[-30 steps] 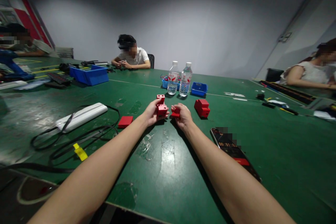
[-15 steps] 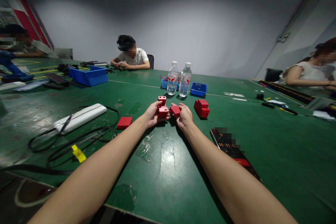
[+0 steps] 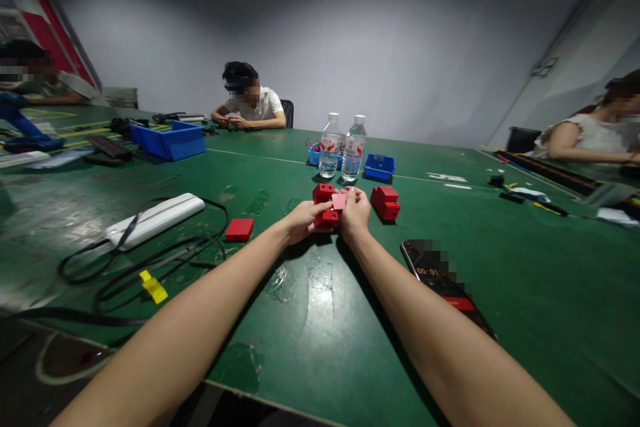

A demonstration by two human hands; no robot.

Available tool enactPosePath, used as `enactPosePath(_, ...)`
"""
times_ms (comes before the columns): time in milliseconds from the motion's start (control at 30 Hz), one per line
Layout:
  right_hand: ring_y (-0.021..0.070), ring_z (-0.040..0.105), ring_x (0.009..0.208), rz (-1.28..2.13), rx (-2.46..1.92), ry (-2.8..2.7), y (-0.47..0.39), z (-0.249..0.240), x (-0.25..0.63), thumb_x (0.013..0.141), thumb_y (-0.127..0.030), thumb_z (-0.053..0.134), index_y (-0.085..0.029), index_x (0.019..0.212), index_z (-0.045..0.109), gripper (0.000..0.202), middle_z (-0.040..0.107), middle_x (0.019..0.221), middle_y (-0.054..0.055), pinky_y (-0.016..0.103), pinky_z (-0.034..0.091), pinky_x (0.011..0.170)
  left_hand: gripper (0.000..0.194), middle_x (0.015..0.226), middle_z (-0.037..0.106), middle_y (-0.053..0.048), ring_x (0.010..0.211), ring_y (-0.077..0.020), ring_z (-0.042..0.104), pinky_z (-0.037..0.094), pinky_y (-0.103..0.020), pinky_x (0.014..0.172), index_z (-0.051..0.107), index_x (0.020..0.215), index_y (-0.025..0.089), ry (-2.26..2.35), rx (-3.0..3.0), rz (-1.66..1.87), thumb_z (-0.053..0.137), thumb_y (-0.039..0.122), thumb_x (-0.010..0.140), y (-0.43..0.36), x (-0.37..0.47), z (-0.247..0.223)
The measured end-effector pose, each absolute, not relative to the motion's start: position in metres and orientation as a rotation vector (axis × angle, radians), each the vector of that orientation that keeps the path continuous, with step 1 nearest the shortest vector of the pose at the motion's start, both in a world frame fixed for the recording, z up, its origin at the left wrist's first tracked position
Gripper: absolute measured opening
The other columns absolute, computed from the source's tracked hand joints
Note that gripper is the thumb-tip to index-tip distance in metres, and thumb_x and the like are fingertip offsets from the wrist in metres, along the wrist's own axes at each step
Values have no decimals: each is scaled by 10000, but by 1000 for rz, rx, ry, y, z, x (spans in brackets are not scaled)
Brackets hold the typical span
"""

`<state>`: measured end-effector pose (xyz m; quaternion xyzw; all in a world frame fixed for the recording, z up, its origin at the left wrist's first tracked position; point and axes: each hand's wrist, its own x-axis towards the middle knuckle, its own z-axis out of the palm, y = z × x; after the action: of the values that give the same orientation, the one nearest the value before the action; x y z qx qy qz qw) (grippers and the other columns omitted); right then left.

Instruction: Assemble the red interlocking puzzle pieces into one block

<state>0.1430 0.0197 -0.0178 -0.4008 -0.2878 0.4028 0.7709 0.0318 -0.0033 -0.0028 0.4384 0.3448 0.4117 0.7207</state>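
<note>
The notched block (image 3: 324, 192) is plain red, the small flat red piece (image 3: 339, 201) shining pink. Plain red too are the low square block (image 3: 239, 229) at left and stepped block (image 3: 385, 204) at right; the glossy counter (image 3: 320, 347) is green.

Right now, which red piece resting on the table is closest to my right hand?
The stepped red block, just right of your right hand; the flat red piece lies farther off, left of your left hand.

A grey wall (image 3: 400, 60) fills the far side, dark at the top, brighter below. Light glares off the green table (image 3: 540, 280). Right, a black chair (image 3: 523, 140); left, a red panel (image 3: 44, 35).
</note>
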Motion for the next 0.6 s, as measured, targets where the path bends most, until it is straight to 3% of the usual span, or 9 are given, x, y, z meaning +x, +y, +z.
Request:
enactPosePath(167, 121, 610, 745, 857, -949, -980, 12, -22, 139, 779, -299, 559, -179, 905, 568, 175, 653, 844, 14, 261, 508, 740, 157, 750, 687, -85, 600, -161, 645, 558, -319, 599, 655, 908, 105, 891, 872, 1006, 568, 217, 841, -3, 31, 0)
enactPosePath(400, 130, 607, 784, 855, -1034, -962, 11, -23, 136, 591, -259, 737, -172, 1080, 537, 536, 641, 905, 12, 268, 500, 774, 130, 670, 656, -58, 532, -148, 609, 547, -310, 557, 635, 838, 111, 950, 822, 1169, 553, 209, 820, 2, 32, 0)
enactPosePath(600, 133, 622, 749, 898, -915, -1032, 9, -22, 135, 674, -279, 678, -156, 887, 596, 259, 678, 839, 27, 281, 513, 764, 227, 644, 622, -22, 523, -145, 598, 537, -299, 547, 593, 872, 152, 934, 750, 1231, 485, 350, 848, 7, 30, 0)
